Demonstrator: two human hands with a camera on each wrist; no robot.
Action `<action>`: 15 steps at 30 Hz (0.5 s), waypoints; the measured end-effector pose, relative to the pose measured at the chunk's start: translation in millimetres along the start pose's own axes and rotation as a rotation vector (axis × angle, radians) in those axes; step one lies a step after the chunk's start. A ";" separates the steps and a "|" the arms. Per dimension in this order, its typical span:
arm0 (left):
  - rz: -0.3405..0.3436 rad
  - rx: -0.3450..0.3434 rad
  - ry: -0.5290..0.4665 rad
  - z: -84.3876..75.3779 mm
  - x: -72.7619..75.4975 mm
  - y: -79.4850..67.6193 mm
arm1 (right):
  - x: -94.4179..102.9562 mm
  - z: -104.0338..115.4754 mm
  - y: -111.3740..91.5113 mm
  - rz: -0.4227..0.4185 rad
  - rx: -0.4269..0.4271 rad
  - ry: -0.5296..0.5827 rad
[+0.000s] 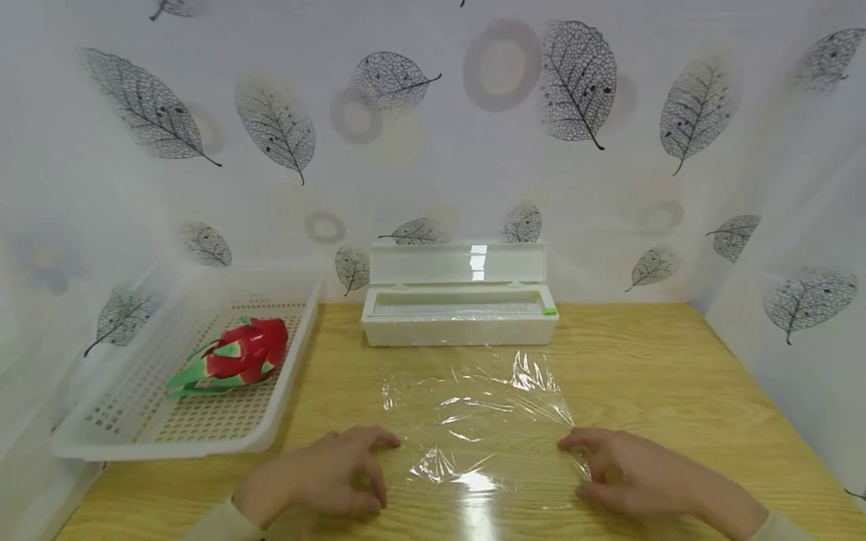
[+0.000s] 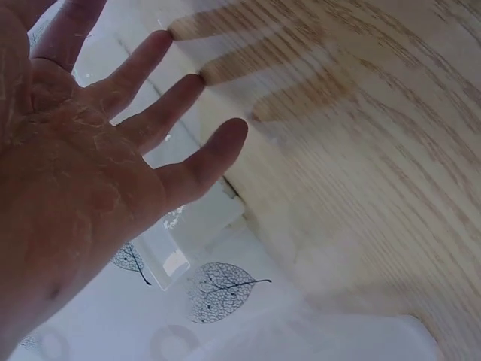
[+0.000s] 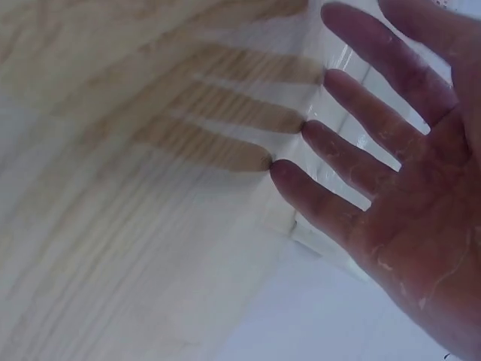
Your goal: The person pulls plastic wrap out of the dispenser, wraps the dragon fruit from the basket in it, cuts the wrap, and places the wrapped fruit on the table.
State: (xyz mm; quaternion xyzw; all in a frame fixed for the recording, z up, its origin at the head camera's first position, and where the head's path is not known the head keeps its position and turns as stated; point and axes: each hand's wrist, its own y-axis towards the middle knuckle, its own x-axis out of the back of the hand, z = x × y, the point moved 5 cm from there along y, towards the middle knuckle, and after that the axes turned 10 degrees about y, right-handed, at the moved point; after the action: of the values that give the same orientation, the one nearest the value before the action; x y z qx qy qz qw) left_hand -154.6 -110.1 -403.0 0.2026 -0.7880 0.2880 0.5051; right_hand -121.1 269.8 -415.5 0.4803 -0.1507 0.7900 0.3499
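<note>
A sheet of clear plastic wrap, wrinkled and shiny, lies spread on the wooden table between my two hands. My left hand is at its left edge, fingertips down close to the tabletop. At the right edge, the fingertips of my right hand touch the wrap, which runs in creases toward the index finger and thumb. Both wrist views show the fingers mostly straight and spread, with the tips at the wood surface. Behind the wrap stands a white plastic wrap box, its lid raised.
A white slotted basket at the left holds a red and green dragon fruit. Leaf-printed sheeting hangs behind the table and along both sides. The box has a small green piece at its right end.
</note>
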 end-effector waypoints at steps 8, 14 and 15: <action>-0.029 0.046 0.001 4.2 -1.4 -0.8 | -4.2 5.4 2.8 -0.084 0.003 -0.131; -0.032 0.055 -0.012 5.9 -1.7 -0.7 | -7.2 6.8 2.3 -0.080 -0.014 -0.199; -0.032 0.056 -0.014 5.9 -1.7 -0.7 | -7.5 6.8 1.9 -0.070 -0.022 -0.198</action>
State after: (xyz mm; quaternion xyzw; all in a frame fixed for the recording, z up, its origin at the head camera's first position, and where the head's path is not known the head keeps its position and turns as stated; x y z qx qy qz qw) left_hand -157.5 -114.5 -406.3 0.2310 -0.7798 0.3004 0.4983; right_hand -115.7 261.5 -418.4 0.5570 -0.1764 0.7244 0.3659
